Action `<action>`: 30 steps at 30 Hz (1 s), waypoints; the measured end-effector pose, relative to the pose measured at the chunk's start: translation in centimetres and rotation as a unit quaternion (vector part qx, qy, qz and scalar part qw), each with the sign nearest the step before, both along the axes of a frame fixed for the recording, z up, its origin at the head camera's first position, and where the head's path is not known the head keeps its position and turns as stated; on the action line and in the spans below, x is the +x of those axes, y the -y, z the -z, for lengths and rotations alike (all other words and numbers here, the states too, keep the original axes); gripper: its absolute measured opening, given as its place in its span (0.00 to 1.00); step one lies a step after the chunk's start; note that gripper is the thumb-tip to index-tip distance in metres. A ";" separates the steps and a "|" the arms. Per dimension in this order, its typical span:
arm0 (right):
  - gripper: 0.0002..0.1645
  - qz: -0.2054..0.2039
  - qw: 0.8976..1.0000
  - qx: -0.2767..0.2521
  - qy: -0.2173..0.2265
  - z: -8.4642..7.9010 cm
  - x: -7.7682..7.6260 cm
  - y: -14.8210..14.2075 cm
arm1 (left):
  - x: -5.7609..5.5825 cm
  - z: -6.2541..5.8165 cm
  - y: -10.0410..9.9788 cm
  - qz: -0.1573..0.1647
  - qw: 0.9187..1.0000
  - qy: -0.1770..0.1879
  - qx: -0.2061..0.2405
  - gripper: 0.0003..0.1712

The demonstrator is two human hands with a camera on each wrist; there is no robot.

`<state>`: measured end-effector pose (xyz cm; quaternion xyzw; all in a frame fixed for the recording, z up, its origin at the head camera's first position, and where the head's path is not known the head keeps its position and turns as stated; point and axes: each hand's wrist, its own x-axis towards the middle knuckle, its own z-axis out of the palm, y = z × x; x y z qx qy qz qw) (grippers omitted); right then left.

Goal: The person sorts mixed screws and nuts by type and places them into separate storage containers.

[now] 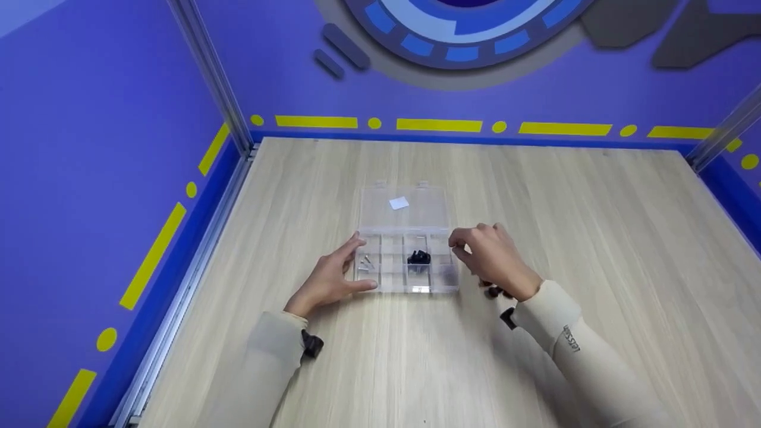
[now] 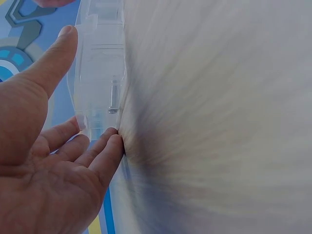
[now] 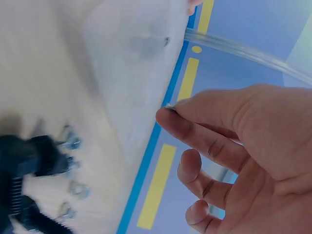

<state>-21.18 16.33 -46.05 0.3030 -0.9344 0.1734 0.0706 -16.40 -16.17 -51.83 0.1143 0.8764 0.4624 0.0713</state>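
A clear plastic compartment box [image 1: 392,285] lies with its lid [image 1: 374,211] folded back. Silver screws [image 1: 367,261] lie in a left compartment, and small black pieces [image 1: 419,257] sit right of the middle. My left hand [image 1: 329,278] rests along the box's left end, thumb at the near edge; in the left wrist view its extended fingers [image 2: 105,156] touch the wall. Over the box's right edge is my right hand [image 1: 490,255]. Its thumb and index finger pinch a small metal piece [image 3: 169,107], mostly hidden between the fingertips; its other fingers are loosely bent.
Dark parts [image 1: 493,291] lie on the table beneath the right wrist. The right wrist view shows several small silver pieces [image 3: 79,189] beside black parts [image 3: 48,156], one with threads. A white label [image 1: 399,203] is on the lid. Blue panels [image 1: 416,101] border the wooden table [image 1: 297,196].
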 end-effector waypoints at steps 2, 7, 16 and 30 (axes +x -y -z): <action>0.05 -0.008 1.000 -0.004 -0.005 -0.4 0.0 0.5 | 0.0 0.1 0.0 -0.001 1.000 0.000 -0.001 0.52; 0.04 -0.031 0.999 -0.009 -0.017 -0.9 -0.1 1.8 | 0.0 0.3 0.1 0.005 1.000 0.002 0.009 0.52; 0.06 -0.077 0.996 -0.035 -0.038 -1.3 -0.3 5.1 | -0.1 0.4 0.1 0.011 1.000 0.006 0.020 0.51; 0.05 -0.125 0.992 -0.012 -0.006 -1.6 -0.2 8.8 | -0.1 0.1 0.2 0.009 1.000 -0.003 0.014 0.50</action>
